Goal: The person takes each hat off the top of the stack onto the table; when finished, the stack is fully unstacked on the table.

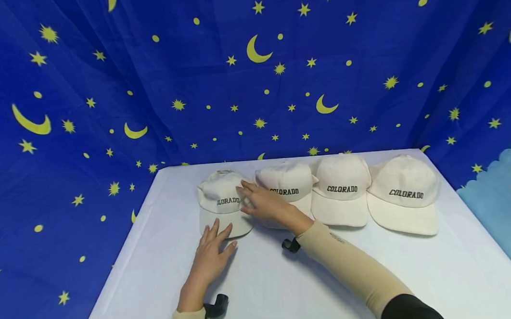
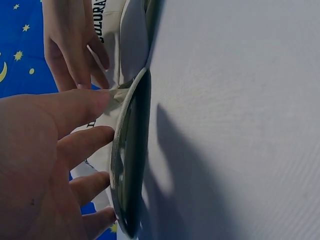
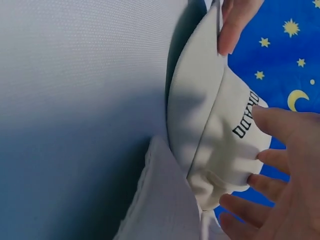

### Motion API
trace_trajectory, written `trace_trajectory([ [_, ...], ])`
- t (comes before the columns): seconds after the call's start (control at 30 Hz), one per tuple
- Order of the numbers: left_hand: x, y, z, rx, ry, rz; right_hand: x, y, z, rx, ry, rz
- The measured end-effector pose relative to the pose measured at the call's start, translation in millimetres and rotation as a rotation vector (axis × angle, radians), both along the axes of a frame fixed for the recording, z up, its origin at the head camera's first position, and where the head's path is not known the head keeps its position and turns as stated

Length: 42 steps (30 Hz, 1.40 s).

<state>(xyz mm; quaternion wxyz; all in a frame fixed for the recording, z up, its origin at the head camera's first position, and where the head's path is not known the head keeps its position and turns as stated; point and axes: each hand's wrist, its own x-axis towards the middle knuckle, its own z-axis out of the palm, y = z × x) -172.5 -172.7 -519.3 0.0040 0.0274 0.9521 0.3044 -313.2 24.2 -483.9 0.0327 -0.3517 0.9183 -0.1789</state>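
Four things of one kind, white baseball caps lettered COLORADO, sit in a row, brims toward me. At the leftmost cap (image 1: 220, 186), my left hand (image 1: 212, 255) has spread fingers at the brim's front left. Its fingertips meet the brim edge in the left wrist view, where the greenish underside (image 2: 137, 150) shows. My right hand (image 1: 264, 203) reaches across to the right side of that cap's crown, fingers extended and slightly bent. In the right wrist view, its fingertips lie close along the crown (image 3: 225, 145). My right hand partly covers the second cap (image 1: 288, 174).
Right of the second cap stand a third cap (image 1: 340, 172) and a fourth cap (image 1: 406, 178), side by side. All rest on a white-covered table (image 1: 280, 293). A blue star-and-moon cloth (image 1: 217, 84) hangs behind. Black mounts (image 1: 220, 306) are worn on both wrists.
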Motion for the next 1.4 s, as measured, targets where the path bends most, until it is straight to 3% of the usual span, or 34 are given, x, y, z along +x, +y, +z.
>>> trace_trajectory([
  [0.5, -4.3, -11.4, 0.9, 0.009, -0.033, 0.005, -3.6, -11.5, -3.2, -0.003, -0.039, 0.017],
  [1.07, -6.3, -15.3, -2.3, -0.03, -0.013, -0.016, -4.9, -13.7, -9.8, 0.0, -0.023, 0.0],
  [1.4, -14.4, -16.2, 8.3, -0.043, -0.041, -0.065, -6.3, -6.2, -13.5, -0.017, -0.014, -0.036],
])
